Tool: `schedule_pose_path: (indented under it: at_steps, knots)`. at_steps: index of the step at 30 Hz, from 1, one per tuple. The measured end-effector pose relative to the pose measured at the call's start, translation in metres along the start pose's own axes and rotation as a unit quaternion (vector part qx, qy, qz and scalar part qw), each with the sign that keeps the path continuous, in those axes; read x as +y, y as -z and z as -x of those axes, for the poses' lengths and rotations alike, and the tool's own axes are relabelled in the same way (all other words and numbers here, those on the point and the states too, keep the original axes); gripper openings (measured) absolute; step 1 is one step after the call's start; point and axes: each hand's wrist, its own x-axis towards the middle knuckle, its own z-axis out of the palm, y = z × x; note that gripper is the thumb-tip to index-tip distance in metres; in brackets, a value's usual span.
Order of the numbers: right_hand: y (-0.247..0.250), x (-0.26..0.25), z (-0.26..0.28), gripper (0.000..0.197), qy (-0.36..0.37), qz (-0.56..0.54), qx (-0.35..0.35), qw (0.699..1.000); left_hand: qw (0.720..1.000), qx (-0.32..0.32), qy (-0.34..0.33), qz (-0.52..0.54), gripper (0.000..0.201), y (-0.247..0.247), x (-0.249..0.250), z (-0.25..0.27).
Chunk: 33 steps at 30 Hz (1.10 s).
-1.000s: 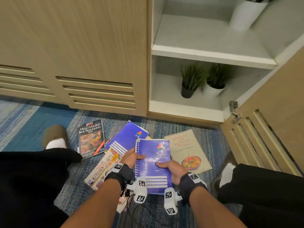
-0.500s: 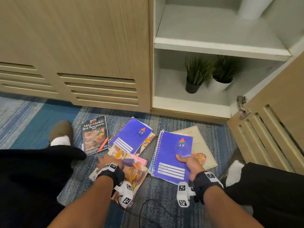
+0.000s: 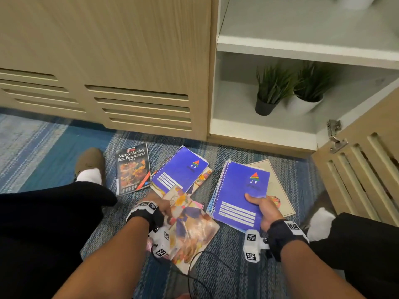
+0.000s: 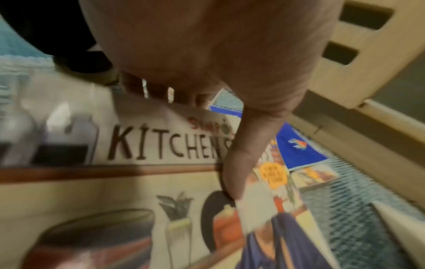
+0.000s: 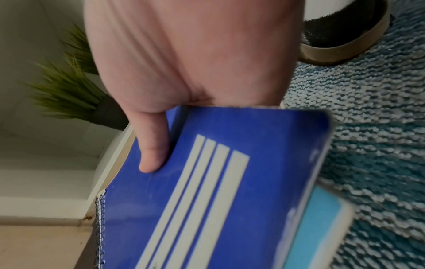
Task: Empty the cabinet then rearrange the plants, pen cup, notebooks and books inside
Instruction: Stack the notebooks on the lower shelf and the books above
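Observation:
My right hand (image 3: 260, 205) grips a blue spiral notebook (image 3: 237, 190) by its near edge, thumb (image 5: 151, 145) on the cover, holding it tilted above a beige cookbook (image 3: 278, 186). My left hand (image 3: 165, 209) pinches the edge of a colourful cookbook (image 3: 192, 227), thumb (image 4: 239, 169) on top, over the Kitchen Secrets book (image 4: 138, 143). A second blue notebook (image 3: 181, 169) and a black restaurant guide (image 3: 132, 169) lie on the carpet. Two plants, one in a dark pot (image 3: 266, 93) and one in a white pot (image 3: 306, 98), stand on the cabinet's bottom shelf (image 3: 254, 128).
The cabinet door (image 3: 362, 169) stands open at the right, close to my right knee. My feet (image 3: 89, 167) flank the books on the striped blue carpet (image 3: 237, 266). A white upper shelf (image 3: 302, 46) spans the open compartment. A closed slatted door (image 3: 108, 83) fills the left.
My left hand let go of the blue notebook and took hold of the colourful cookbook. My right hand carried the notebook to the right, over the beige cookbook.

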Motion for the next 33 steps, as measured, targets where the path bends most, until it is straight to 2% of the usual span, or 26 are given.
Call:
schedule_pose_path:
  at_steps: [4, 6, 9, 12, 14, 16, 17, 18, 22, 24, 26, 27, 29, 31, 33]
  knots:
    - [0.001, -0.023, 0.002, 0.043, 0.007, -0.039, -0.014, 0.999, 0.990, -0.030, -0.129, 0.046, 0.025, 0.000, 0.042, 0.009]
    - [-0.001, -0.044, 0.008, 0.038, 0.017, -0.063, -0.037, 0.997, 0.977, -0.042, -0.177, 0.111, 0.028, 0.002, 0.056, 0.011]
    - [-0.009, -0.079, 0.020, 0.046, 0.037, -0.080, -0.065, 0.994, 0.951, -0.060, -0.216, 0.212, 0.034, 0.002, 0.072, 0.014]
    - [-0.022, -0.107, 0.032, 0.044, 0.073, -0.074, -0.096, 0.990, 0.887, -0.114, -0.216, 0.391, 0.028, -0.011, 0.090, 0.022]
    - [-0.032, -0.121, 0.041, 0.038, 0.092, -0.065, -0.116, 0.987, 0.823, -0.191, -0.210, 0.492, 0.018, -0.023, 0.108, 0.035]
    - [-0.040, -0.128, 0.047, 0.035, 0.095, -0.051, -0.130, 0.986, 0.760, -0.262, -0.210, 0.556, 0.026, -0.036, 0.126, 0.051]
    - [-0.043, -0.129, 0.049, 0.033, 0.094, -0.046, -0.132, 0.986, 0.742, -0.288, -0.202, 0.570, 0.028, -0.043, 0.133, 0.057]
    - [-0.044, -0.128, 0.049, 0.033, 0.091, -0.042, -0.131, 0.986, 0.742, -0.290, -0.195, 0.572, 0.028, -0.048, 0.140, 0.061]
    - [-0.037, -0.112, 0.039, 0.046, 0.071, -0.027, -0.101, 0.992, 0.832, -0.209, -0.158, 0.489, 0.042, -0.058, 0.143, 0.062]
    - [-0.032, -0.101, 0.034, 0.053, 0.055, -0.020, -0.090, 0.994, 0.873, -0.155, -0.164, 0.433, 0.040, -0.054, 0.131, 0.051]
    - [-0.028, -0.091, 0.029, 0.054, 0.043, -0.013, -0.079, 0.996, 0.910, -0.038, -0.165, 0.380, 0.026, -0.045, 0.109, 0.035]
    - [-0.028, -0.085, 0.027, 0.049, 0.037, -0.010, -0.079, 0.996, 0.922, 0.021, -0.136, 0.363, 0.025, -0.039, 0.096, 0.027]
    - [-0.027, -0.072, 0.021, 0.042, 0.032, -0.006, -0.077, 0.996, 0.969, 0.118, -0.063, 0.209, 0.016, -0.030, 0.062, 0.011]
    - [-0.027, -0.057, 0.017, 0.047, 0.023, 0.005, -0.064, 0.998, 0.985, 0.160, 0.017, 0.057, 0.047, -0.031, 0.022, -0.006]
    - [-0.027, -0.041, 0.015, 0.048, 0.004, 0.026, -0.054, 0.998, 0.991, 0.121, 0.052, -0.005, 0.062, -0.036, -0.008, -0.011]
